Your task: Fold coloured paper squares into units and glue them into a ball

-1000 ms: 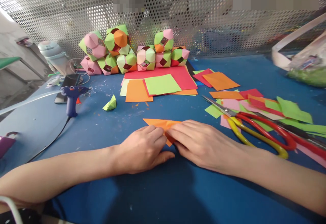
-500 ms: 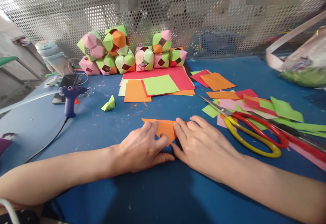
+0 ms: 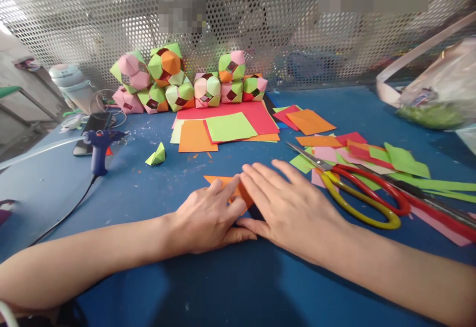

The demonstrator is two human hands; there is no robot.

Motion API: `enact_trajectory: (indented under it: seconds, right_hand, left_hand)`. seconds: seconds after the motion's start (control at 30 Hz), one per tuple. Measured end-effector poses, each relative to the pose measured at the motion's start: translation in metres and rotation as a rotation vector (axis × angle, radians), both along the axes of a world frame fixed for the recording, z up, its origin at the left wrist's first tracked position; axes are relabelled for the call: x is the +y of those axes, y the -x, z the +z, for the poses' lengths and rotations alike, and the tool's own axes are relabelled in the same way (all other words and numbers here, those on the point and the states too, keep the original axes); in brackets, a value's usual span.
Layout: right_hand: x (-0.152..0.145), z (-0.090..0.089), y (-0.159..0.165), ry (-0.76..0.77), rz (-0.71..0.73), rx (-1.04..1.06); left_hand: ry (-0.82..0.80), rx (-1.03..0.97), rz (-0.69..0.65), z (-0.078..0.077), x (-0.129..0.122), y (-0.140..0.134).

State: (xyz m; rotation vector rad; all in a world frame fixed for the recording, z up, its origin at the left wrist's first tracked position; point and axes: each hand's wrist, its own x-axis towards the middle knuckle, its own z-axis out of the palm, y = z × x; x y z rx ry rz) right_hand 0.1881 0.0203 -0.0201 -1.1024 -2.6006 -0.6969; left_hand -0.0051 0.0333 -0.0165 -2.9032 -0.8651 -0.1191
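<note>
A folded piece of orange paper [image 3: 243, 194] lies on the blue table in front of me, mostly covered by my fingers. My left hand [image 3: 208, 213] holds it down with bent fingers, the index fingertip pressing near the middle of its upper edge. Flat over the paper's right part rests my right hand [image 3: 293, 200], its fingers stretched out and open. The two thumbs meet at the near side. Red-and-yellow-handled scissors [image 3: 357, 188] lie to the right of my right hand. A small folded green paper piece [image 3: 156, 155] sits beyond my left hand.
Folded paper balls [image 3: 167, 66] are stacked along the perforated metal panel [image 3: 282, 24]. Coloured sheets [image 3: 230, 126] lie before them. Paper scraps [image 3: 401, 161] spread around the scissors. At left are a blue glue gun [image 3: 98, 153], phone [image 3: 80, 147] and bottle [image 3: 74, 86]; a clear bag [image 3: 439, 86] stands right.
My right hand has slid left and flattened across the paper's right part, covering more of it. My left index finger now points toward the upper edge. The view has shifted slightly.
</note>
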Motion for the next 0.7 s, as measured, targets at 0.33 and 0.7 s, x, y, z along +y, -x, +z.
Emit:
enact_trajectory:
  seconds: [0.33, 0.7]
  right_hand:
    - [0.001, -0.014, 0.003, 0.091, 0.016, -0.056]
    - [0.004, -0.007, -0.001, 0.013, -0.107, -0.132]
  left_hand:
    - [-0.224, 0.006, 0.069, -0.004, -0.005, 0.0]
    - [-0.273, 0.129, 0.215, 0.003, 0.002, 0.004]
